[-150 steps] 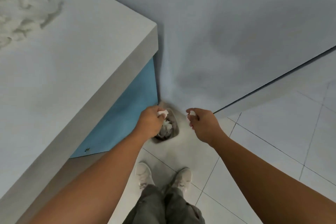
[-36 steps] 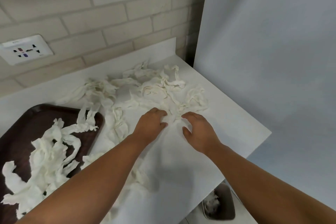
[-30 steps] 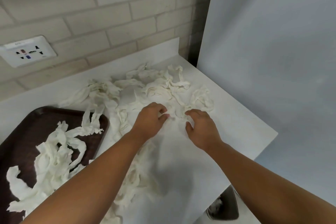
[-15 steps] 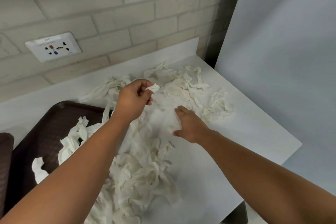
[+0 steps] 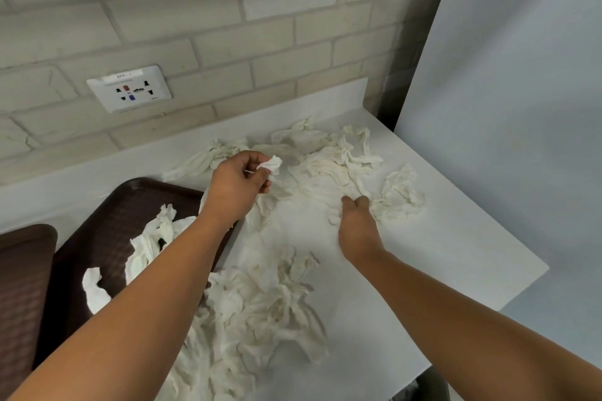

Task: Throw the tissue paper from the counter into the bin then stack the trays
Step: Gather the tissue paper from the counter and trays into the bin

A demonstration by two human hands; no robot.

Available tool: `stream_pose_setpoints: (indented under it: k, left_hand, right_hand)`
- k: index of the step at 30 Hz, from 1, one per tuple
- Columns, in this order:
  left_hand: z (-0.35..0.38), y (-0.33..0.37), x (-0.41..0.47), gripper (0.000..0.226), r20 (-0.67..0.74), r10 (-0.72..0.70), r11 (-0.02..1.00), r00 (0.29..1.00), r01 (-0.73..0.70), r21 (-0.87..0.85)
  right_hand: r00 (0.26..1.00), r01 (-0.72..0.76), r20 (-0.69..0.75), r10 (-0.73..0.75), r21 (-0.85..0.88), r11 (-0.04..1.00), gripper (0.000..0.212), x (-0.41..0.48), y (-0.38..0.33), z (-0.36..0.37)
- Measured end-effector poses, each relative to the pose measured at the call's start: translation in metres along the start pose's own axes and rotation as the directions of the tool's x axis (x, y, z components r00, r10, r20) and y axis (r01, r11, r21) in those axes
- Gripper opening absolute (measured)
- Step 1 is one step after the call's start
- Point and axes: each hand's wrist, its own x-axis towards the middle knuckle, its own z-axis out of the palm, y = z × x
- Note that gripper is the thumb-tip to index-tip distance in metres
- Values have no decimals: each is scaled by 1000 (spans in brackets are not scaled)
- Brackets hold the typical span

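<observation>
Crumpled white tissue paper (image 5: pixel 338 166) lies scattered over the white counter (image 5: pixel 456 254), with a bigger heap (image 5: pixel 260 319) near its front. My left hand (image 5: pixel 236 187) is raised above the counter and pinches a small wad of tissue (image 5: pixel 271 165). My right hand (image 5: pixel 356 221) is down on the counter, fingertips on tissue beside a loose clump (image 5: pixel 399 197). A dark brown tray (image 5: pixel 107 225) at the left holds several tissue strips (image 5: pixel 146 244). A second brown tray (image 5: pixel 22 286) shows at the far left edge. The bin's rim (image 5: pixel 433 384) peeks out below the counter's right corner.
A brick wall with a white socket plate (image 5: pixel 129 88) stands behind the counter. A pale grey wall (image 5: pixel 505 107) closes off the right side. The counter ends in a corner at the right (image 5: pixel 544 268).
My left hand has lifted off the counter with a small wad of tissue. My right hand slid to the right across the counter to the tissue there. The view swung left, showing a second tray.
</observation>
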Motion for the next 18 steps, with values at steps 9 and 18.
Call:
stream_pose_setpoints:
  k: [9,18]
  left_hand:
    - [24,29,-24,13,32,34,999,999,-33,-36]
    - [57,74,-53,12,4,125,991,992,-125,-42]
  right_hand:
    - [993,-26,104,53,-248,969,25,-21,23,-35]
    - [977,80,-199,-71,40,996,12,-41,61,-98]
